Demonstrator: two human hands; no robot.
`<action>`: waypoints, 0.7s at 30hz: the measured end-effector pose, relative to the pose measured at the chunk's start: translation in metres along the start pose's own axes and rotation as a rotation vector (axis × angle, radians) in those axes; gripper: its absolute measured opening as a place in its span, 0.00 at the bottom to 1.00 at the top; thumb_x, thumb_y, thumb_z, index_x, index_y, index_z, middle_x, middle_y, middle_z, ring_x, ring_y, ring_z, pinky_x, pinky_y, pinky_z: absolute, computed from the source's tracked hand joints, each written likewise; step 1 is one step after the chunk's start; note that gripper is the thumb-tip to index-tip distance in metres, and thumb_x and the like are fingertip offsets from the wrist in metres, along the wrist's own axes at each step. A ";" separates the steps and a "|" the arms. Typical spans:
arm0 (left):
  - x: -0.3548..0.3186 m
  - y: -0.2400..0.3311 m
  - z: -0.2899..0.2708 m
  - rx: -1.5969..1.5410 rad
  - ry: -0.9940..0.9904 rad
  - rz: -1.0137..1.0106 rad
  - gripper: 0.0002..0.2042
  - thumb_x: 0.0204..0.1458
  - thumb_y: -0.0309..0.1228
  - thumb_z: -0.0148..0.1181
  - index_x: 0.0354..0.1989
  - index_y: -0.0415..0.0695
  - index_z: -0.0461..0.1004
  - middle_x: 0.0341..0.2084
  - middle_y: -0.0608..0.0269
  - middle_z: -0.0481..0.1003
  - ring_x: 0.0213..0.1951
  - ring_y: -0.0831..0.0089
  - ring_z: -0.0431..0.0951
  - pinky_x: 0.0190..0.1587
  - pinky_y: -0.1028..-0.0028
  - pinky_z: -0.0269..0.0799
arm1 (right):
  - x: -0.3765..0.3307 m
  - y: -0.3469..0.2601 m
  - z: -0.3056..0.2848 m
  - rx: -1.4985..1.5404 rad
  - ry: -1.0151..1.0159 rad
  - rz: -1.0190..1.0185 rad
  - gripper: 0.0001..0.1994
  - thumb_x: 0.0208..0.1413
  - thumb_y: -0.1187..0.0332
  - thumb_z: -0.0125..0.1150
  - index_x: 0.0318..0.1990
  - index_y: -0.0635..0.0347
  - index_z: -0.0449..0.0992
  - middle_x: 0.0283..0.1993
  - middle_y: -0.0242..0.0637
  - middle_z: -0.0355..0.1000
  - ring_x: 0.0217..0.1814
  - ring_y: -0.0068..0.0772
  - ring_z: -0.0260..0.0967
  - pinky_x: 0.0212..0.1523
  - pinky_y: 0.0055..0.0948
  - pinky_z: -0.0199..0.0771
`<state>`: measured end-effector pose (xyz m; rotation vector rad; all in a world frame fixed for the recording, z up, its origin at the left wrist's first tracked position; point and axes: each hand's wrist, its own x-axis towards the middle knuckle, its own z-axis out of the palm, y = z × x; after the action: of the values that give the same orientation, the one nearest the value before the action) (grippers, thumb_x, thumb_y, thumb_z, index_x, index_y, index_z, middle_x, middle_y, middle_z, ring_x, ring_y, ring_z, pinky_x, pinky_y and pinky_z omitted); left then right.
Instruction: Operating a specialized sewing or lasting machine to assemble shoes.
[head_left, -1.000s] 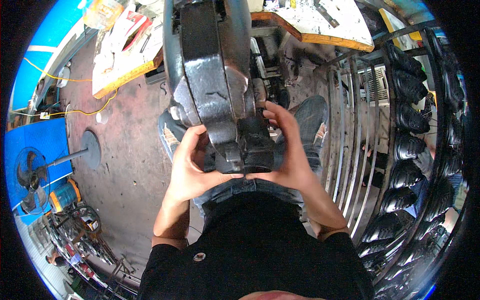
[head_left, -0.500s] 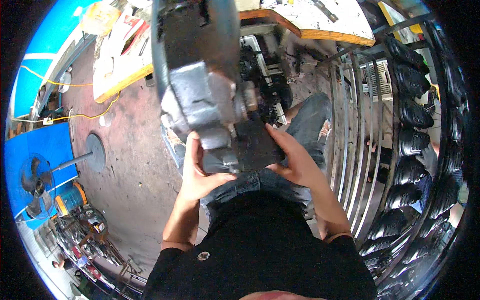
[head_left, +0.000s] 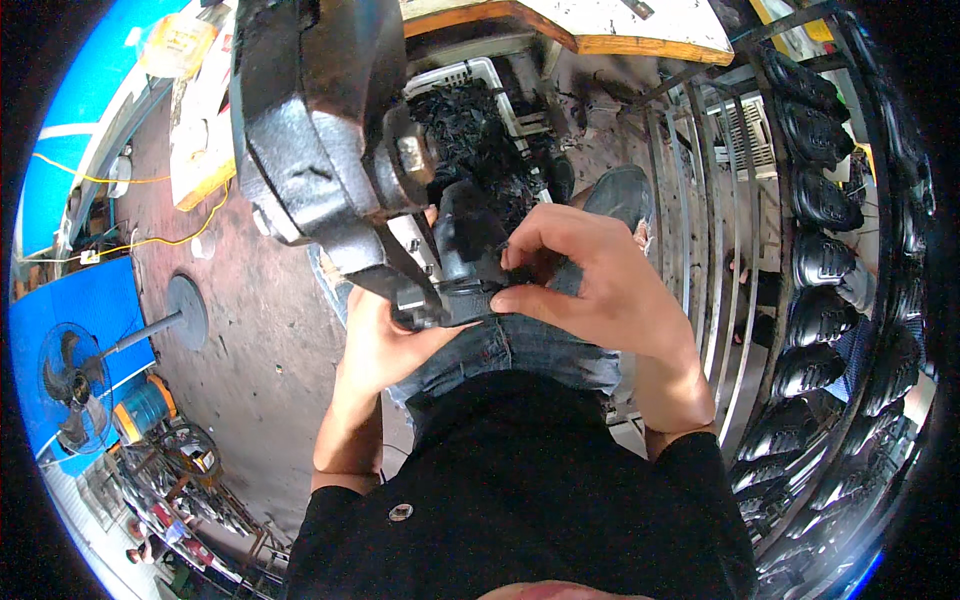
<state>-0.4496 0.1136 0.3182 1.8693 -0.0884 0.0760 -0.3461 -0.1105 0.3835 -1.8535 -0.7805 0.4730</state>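
Above my lap, a black leather-like piece (head_left: 468, 304) lies under the lower tip of a dark metal machine head (head_left: 320, 150). My left hand (head_left: 385, 345) grips the piece's left side, thumb on top, its other fingers partly hidden by the machine. Curled over the right end, my right hand (head_left: 600, 285) pinches the near edge between thumb and fingers. The machine's post (head_left: 468, 235) stands just behind the piece. Whether the piece is part of a shoe I cannot tell.
Behind the machine a white crate (head_left: 490, 75) holds black scraps. Black shoes (head_left: 825, 258) fill a metal rack at the right. White-topped tables with wooden edges (head_left: 655, 47) stand ahead. A floor fan (head_left: 75, 375) and a yellow cable (head_left: 130, 245) are at the left.
The machine head has shifted left in view, uncovering the crate. My right hand has gone from holding the piece's side with straighter fingers to a curled pinch; the piece shows less of its face.
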 end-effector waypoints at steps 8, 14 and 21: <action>-0.004 0.017 0.007 -0.563 0.128 -0.110 0.33 0.34 0.18 0.81 0.52 0.33 0.69 0.44 0.55 0.79 0.43 0.68 0.82 0.46 0.68 0.80 | -0.012 0.003 0.028 0.666 0.281 0.108 0.10 0.49 0.79 0.71 0.38 0.64 0.77 0.38 0.30 0.74 0.39 0.20 0.71 0.39 0.24 0.71; 0.002 0.028 0.007 -0.672 0.129 -0.089 0.32 0.37 0.14 0.77 0.54 0.31 0.69 0.42 0.54 0.80 0.43 0.67 0.83 0.46 0.69 0.82 | -0.025 0.032 0.022 0.671 0.289 -0.055 0.21 0.44 0.76 0.75 0.48 0.63 0.76 0.50 0.37 0.73 0.51 0.26 0.70 0.52 0.27 0.68; 0.008 0.024 0.005 -0.541 0.043 -0.126 0.34 0.34 0.18 0.81 0.54 0.32 0.70 0.44 0.56 0.79 0.45 0.71 0.80 0.48 0.68 0.79 | -0.067 0.117 0.048 0.511 0.215 0.147 0.48 0.42 0.69 0.77 0.72 0.57 0.56 0.74 0.42 0.57 0.78 0.38 0.49 0.76 0.38 0.43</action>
<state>-0.4439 0.1015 0.3399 1.3283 0.0369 0.0030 -0.3894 -0.1567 0.2555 -1.4543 -0.3369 0.5022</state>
